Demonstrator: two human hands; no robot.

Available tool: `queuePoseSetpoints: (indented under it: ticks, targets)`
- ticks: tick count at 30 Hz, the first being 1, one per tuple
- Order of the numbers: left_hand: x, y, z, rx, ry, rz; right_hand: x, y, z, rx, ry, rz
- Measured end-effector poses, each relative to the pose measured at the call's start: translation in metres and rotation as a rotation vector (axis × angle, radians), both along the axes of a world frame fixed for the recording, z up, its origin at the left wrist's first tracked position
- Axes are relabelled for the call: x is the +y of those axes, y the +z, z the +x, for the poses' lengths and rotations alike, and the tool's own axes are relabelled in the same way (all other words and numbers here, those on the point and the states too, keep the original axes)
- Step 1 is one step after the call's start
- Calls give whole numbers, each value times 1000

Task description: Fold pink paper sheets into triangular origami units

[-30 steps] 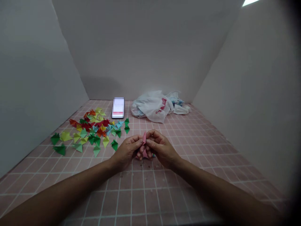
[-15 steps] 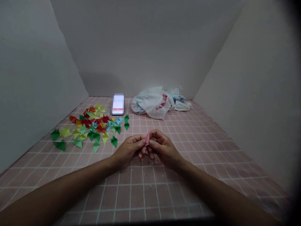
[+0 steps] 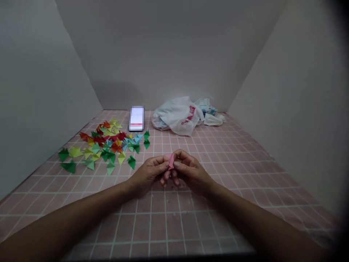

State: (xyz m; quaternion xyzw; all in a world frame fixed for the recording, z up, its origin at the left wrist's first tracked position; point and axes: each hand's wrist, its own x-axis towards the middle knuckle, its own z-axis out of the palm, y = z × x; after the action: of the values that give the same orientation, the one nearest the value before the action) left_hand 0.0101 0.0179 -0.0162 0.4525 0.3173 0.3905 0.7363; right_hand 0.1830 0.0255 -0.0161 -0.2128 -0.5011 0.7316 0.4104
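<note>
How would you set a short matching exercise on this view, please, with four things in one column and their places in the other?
1. pink folded paper
2. phone
3. white plastic bag with red print
4. multicoloured origami pieces

A. near the back wall, just right of the lit screen
B. spread over the left part of the pink gridded surface
C. pinched between left hand and right hand
D. near the back wall, left of the printed bag

Pairs: 1-C, 2-D, 3-A, 4-B

Folded papers (image 3: 116, 147) obstruct the left; the dim right seems passable.
</note>
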Motion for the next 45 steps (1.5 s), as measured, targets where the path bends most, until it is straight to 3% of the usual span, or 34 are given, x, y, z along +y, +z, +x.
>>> queuePoseSetpoints:
  ticks: [2,8,13,16,45]
  targets:
    - [-1,1,-1,65,31,79,0,-1,0,-65,-33,56]
    - [-6,3,-4,495,207,539,-1,-6,-3,-262,-285,283]
    - [-8,0,-4,573,393,666,-7,-6,-4,-260,-318,264]
    - [-9,-2,-3,575,420,721,-8,-5,-5,-262,-325,260]
    - [-8,-7,-2,646,413,774,-7,-13,-6,-295,-362,267]
